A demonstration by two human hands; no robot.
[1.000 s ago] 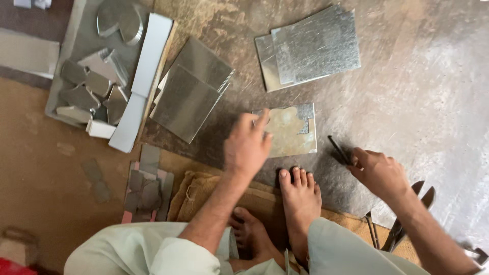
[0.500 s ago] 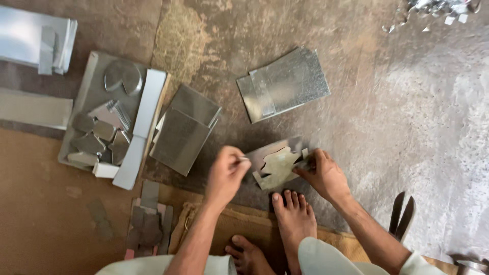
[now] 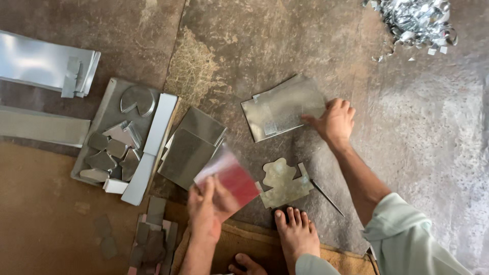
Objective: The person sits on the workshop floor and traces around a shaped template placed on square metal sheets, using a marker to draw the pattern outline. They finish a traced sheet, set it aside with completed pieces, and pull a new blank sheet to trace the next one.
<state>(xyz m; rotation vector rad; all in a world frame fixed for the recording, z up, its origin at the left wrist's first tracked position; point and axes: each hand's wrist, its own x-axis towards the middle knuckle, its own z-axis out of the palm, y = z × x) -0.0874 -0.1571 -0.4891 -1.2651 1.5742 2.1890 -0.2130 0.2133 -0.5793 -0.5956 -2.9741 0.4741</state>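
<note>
Head camera looks steeply down (fairly near) at the floor point(image 3: 417, 153).

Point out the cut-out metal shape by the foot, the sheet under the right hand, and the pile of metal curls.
cut-out metal shape point(image 3: 283, 184): head view, on its flat middle.
sheet point(image 3: 280, 108): head view, on its bare centre, left of the right hand.
pile of metal curls point(image 3: 417, 20): head view, on the heap's middle.

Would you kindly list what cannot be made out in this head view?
- Sheet in the left hand: the reddish sheet is motion-blurred, so its surface is unclear.
- Right hand: its fingertips on the metal sheet stack hide any grip.
- Scrap pile: cut by the top edge.
- Thin tool: too small to identify.
</note>
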